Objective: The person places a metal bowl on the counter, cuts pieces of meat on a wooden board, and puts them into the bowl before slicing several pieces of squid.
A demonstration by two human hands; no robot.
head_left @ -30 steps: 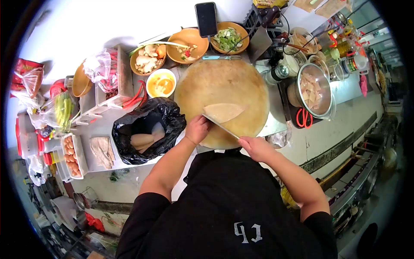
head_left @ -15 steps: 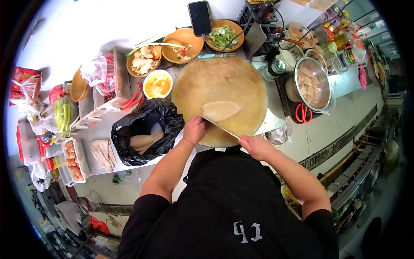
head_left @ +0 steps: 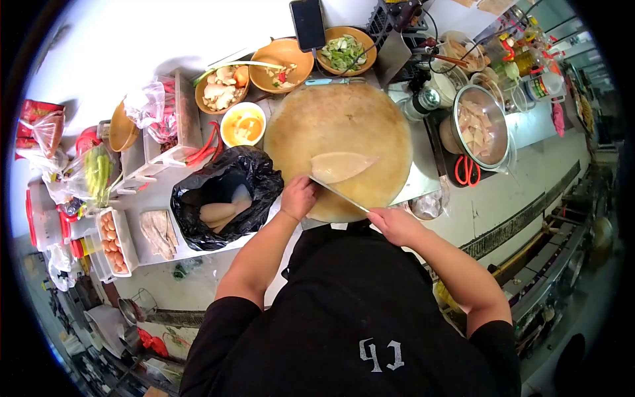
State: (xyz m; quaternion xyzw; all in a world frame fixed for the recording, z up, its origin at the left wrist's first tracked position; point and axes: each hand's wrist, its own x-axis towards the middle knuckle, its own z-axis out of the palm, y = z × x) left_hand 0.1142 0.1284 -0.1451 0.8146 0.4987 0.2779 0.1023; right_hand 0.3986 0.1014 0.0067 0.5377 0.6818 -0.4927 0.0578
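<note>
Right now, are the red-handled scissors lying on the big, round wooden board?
No, the red-handled scissors lie to the right of the round wooden board, beside the shiny steel bowl.

The right hand [head_left: 395, 227] hid the handle of the knife [head_left: 340, 193]. The top edge cut off the phone [head_left: 308, 26], the print on the bottles [head_left: 524, 62] at upper right was too small to read, and the clutter [head_left: 109, 331] at lower left was blurred.
</note>
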